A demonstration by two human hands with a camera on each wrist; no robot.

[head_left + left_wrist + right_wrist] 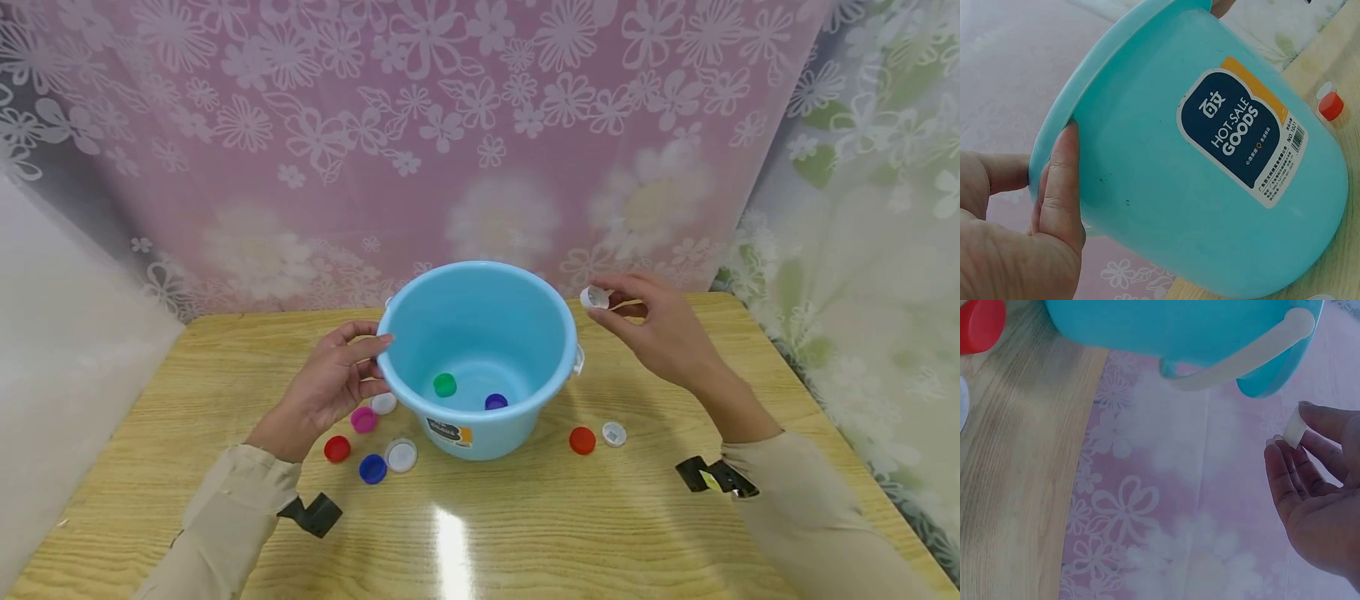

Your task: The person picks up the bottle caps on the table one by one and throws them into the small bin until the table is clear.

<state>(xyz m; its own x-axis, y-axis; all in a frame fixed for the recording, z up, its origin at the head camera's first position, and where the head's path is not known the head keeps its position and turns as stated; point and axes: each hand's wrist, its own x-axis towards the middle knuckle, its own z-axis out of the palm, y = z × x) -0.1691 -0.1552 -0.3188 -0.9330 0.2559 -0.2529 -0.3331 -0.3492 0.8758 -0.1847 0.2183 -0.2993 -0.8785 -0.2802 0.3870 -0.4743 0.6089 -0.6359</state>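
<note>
A light blue bucket (480, 433) stands upright on the wooden table, with a green bottle cap (445, 384) and a dark purple-blue cap (496, 402) inside on its bottom. My left hand (330, 379) grips the bucket's rim at the left; in the left wrist view the thumb and fingers (1063, 187) pinch the rim from both sides. To the right of the bucket, my right hand (660, 329) pinches a white bottle cap (595, 297) between thumb and fingertips, held in the air apart from the rim. The right wrist view shows that white cap (1295, 430) edge-on.
Left of the bucket lie a red cap (337, 449), a pink cap (363, 419), a blue cap (372, 469) and white caps (401, 455). On its right are a red cap (582, 440) and a white cap (613, 433). A floral curtain (480, 150) hangs behind the table (555, 533).
</note>
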